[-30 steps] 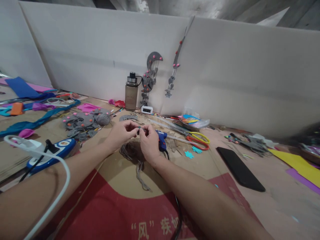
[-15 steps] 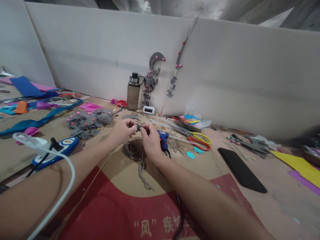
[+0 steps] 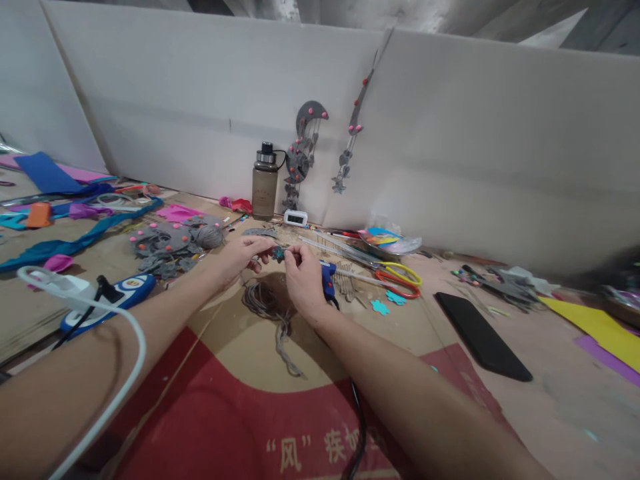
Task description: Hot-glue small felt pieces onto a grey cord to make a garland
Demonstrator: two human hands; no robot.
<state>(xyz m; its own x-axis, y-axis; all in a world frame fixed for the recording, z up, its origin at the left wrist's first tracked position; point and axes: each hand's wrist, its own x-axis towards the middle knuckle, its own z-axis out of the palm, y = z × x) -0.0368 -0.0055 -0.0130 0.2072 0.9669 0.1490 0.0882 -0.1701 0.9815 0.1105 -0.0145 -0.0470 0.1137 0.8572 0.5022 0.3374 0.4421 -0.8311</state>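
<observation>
Pinching a little dark teal flower (image 3: 279,253) between thumb and fingertips, that's the right hand (image 3: 306,283). The left hand (image 3: 243,261) is right next to it, fingers stretched out loosely toward the flower, thumb dropped lower. Honestly can't tell if those fingertips are actually touching it or just hanging beside it. So the flower's up in the air between the two hands, over the middle of the worktop (image 3: 565,413).

Right under the hands there's a loose coil of grey-brown yarn (image 3: 263,300), with a twisted tail running toward the person, all lying on tan and red cardboard (image 3: 200,407). A blue glue gun (image 3: 328,280) pokes out just past the right hand, partly hidden behind it. Two bright turquoise flower cutouts (image 3: 381,307) sit a bit further right, near some scissors (image 3: 397,275) with yellow and red handles, and then a black phone (image 3: 483,337).

Over on the left it's a heap of grey felt pieces (image 3: 160,241) dotted with pink and orange, with a grey yarn ball (image 3: 210,235) beside it. At the back: a tall bottle (image 3: 265,190), a small white digital clock (image 3: 295,218), and two grey dangling ornaments (image 3: 313,119) against the white panel (image 3: 175,87).
</observation>
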